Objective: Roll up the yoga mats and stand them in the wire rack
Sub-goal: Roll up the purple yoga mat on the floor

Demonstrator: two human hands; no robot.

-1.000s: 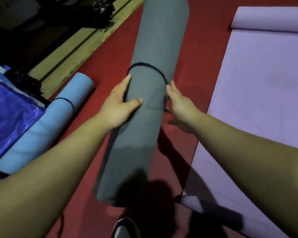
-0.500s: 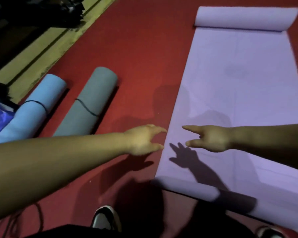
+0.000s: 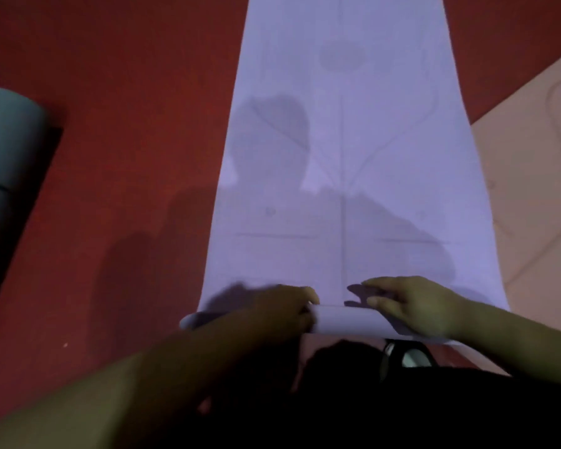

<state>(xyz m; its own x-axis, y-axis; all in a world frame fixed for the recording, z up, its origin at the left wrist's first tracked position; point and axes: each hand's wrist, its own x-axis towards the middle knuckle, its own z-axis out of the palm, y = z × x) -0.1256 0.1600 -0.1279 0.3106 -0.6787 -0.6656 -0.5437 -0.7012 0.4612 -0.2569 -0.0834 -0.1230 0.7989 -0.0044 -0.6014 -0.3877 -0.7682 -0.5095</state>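
Note:
A purple yoga mat [image 3: 344, 140] lies unrolled on the red floor and stretches away from me. Its near end is curled into a small roll [image 3: 347, 322] just in front of my knees. My left hand [image 3: 282, 307] grips the left part of that roll, fingers curled over its top. My right hand [image 3: 415, 304] rests on the right part, its fingers stretched leftward across the roll. A rolled grey mat [image 3: 7, 140] with a dark band round it lies on the floor at the far left. No wire rack is in view.
A pale pink mat [image 3: 531, 196] lies flat to the right of the purple one. Red floor [image 3: 136, 124] separates the purple mat from the grey roll. One of my shoes [image 3: 408, 354] shows just behind the purple roll.
The grey roll was set down at the left beside a blue one. Both hands then came down onto the purple mat's near end, which is now curled into a small roll.

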